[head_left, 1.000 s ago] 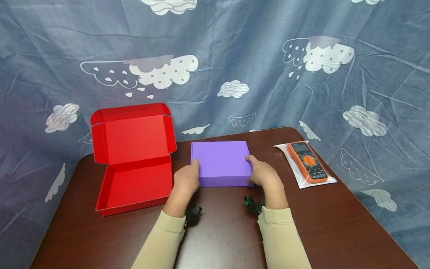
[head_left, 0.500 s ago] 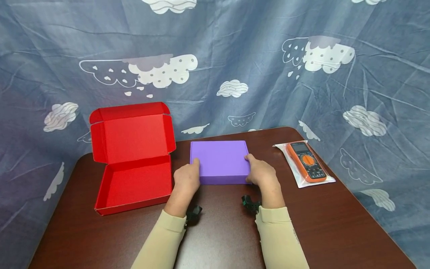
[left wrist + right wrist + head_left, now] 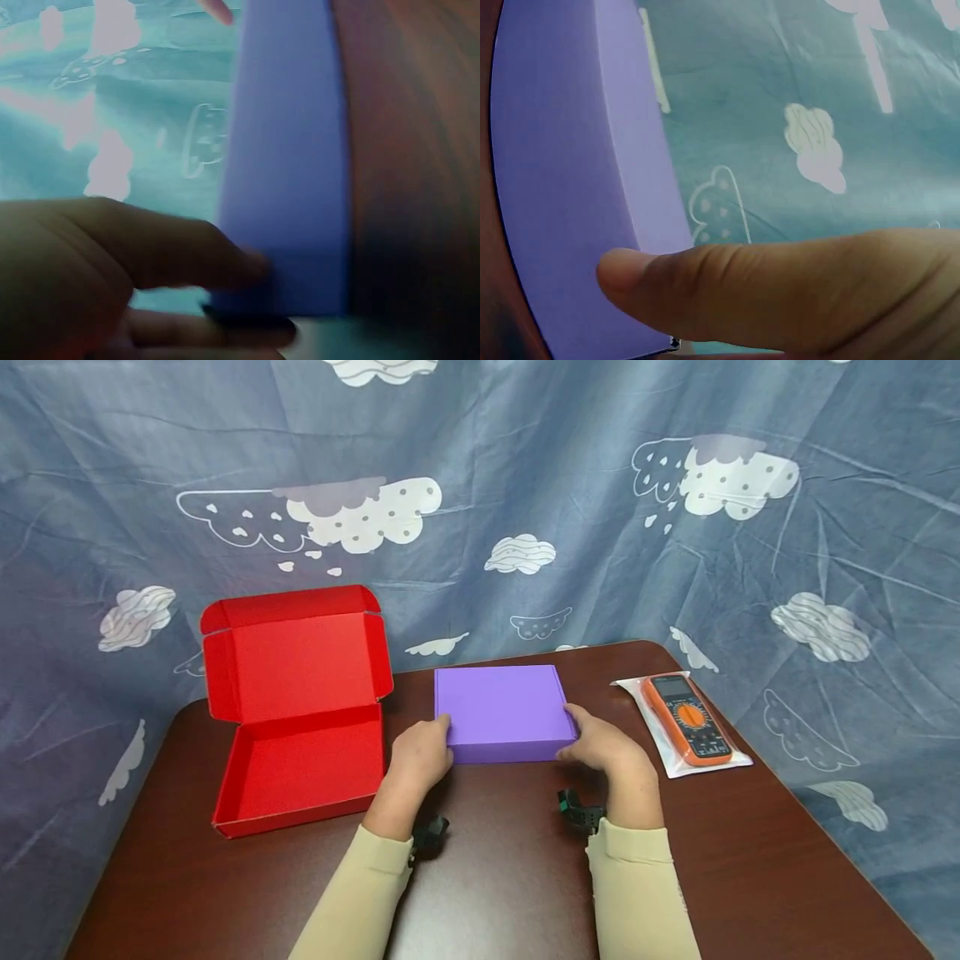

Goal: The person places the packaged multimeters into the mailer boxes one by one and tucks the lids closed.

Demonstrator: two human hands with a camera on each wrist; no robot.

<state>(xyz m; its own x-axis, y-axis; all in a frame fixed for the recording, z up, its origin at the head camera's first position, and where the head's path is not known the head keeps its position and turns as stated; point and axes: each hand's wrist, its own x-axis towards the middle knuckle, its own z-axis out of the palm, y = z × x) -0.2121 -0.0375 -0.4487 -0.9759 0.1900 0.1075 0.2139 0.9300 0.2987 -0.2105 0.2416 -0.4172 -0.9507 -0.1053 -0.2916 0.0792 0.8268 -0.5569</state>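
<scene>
A closed purple box (image 3: 504, 706) lies on the table, its lid facing up. At its left end my left hand (image 3: 422, 752) grips the near corner. In the left wrist view, the left thumb (image 3: 217, 259) lies against the front of the box, with other fingers around the end. The opposite end is gripped by my right hand (image 3: 603, 747). The right wrist view shows the right thumb (image 3: 705, 281) laid across that corner; the right fingers are mostly hidden there. Whether the box touches the tabletop all along its base, I cannot tell.
Left of the purple box stands an open red box (image 3: 307, 764) with its lid raised. To the right, an orange multimeter (image 3: 688, 718) lies in a clear plastic bag (image 3: 678, 768). A blue cloud-print curtain (image 3: 465, 527) hangs behind the brown table (image 3: 495, 860).
The purple box has shifted slightly to the right and away from me, with both hands moving along with it. The red box and the multimeter have stayed in place.
</scene>
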